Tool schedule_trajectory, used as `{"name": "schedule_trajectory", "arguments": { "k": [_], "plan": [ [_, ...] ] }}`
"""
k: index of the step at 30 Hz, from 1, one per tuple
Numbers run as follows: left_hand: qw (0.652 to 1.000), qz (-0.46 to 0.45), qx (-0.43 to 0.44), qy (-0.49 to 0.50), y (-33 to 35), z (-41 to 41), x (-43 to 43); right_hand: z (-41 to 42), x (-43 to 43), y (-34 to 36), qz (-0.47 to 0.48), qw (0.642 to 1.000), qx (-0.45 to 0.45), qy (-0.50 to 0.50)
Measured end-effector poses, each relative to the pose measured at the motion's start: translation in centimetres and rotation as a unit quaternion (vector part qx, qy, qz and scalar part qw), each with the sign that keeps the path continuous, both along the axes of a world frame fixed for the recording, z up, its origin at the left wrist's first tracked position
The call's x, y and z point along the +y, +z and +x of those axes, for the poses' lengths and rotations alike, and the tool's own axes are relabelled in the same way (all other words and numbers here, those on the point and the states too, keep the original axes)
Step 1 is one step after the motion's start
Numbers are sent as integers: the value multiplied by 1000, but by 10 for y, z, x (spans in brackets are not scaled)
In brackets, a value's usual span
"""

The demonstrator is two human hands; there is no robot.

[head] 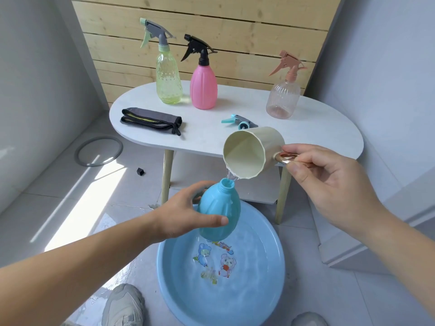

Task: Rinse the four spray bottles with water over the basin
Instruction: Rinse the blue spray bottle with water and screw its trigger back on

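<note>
Blue bottle point(220, 211) (bulbous, ribbed plastic) gripped by left hand point(186, 214) under tipped cup point(253, 152).

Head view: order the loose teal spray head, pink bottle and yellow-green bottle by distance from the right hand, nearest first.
From the right hand, whose fingers hold the cream cup by its handle:
1. Teal spray head, lying on the table just behind the cup.
2. Pink bottle, upright towards the table's back, further left.
3. Yellow-green bottle, upright beside it, leftmost.
</note>
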State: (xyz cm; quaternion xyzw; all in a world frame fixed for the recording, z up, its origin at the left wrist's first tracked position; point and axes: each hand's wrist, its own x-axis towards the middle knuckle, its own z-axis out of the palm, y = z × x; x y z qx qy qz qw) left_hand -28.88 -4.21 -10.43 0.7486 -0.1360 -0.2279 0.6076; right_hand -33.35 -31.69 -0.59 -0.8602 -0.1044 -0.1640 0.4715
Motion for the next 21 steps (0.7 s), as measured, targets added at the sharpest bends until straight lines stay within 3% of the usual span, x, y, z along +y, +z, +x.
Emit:
{"name": "schedule_trajectory", "arguments": {
  "k": [21],
  "plan": [
    [1000,14,2,-3,2,-1,0,0,-3,-5,-79,995,-59,7]
  ]
}}
